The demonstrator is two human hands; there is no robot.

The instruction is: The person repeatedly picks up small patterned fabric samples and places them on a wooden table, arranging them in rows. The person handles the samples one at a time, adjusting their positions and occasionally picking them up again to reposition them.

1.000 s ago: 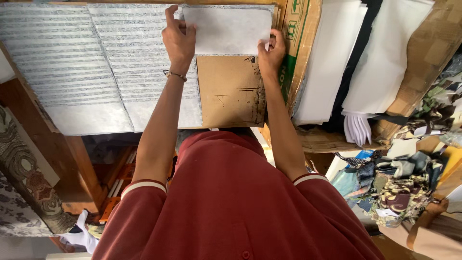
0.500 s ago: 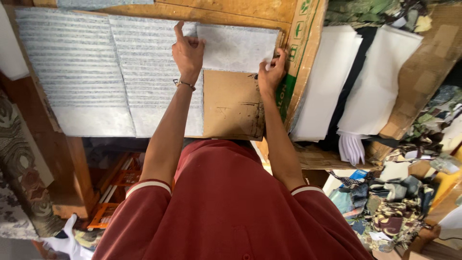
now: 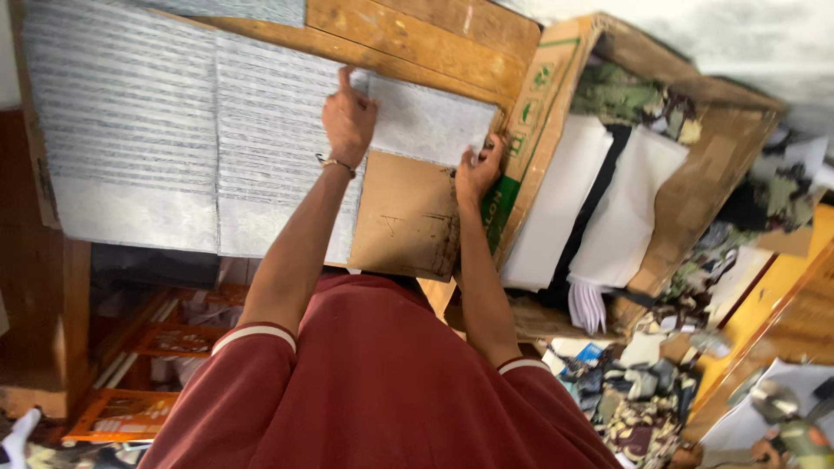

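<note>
Open cardboard box (image 3: 556,104) blocks the right; bare wood table (image 3: 417,35) beyond is free.

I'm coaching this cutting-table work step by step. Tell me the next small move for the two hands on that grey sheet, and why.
Probably slide the right hand along the grey sheet to flatten it. The left hand already presses its left edge, the right pinches its lower right corner, and the sheet lies over the brown cardboard piece, near the carton.

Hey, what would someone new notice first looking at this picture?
Two bare arms stretch up the middle, the left hand and right hand pressing on a pale grey sheet above a brown cardboard template. Wide grey ribbed sheets cover the wooden table at left; an open cardboard box of white fabric stands at right.
</note>
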